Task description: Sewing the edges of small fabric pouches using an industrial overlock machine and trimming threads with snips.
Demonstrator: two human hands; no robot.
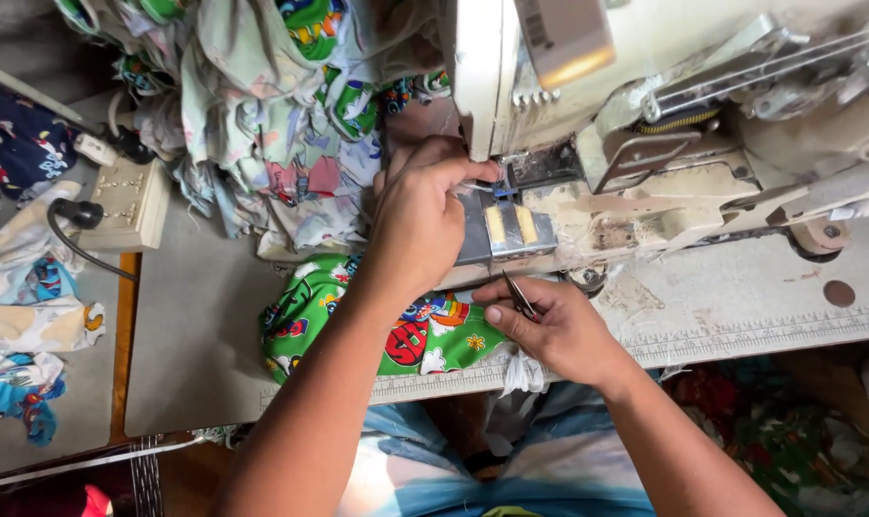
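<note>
Sewing machine (664, 124): fills table's (195, 325) far right; no fabric visibly under the needle.
Green printed fabric (329, 306): lies unsewn beneath both forearms.
Left hand (420, 215): fingers pinched at needle area, probably on thread.
Right hand (549, 325): closed around small snips (521, 295).

Left hand (423, 215) reaches forward, fingers pinched (knuckles up); right hand (549, 330) rests lower, fingers curled.

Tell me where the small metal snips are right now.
In the head view, the small metal snips sit in the right hand, just below the sewing machine and right of the green printed fabric.
</note>
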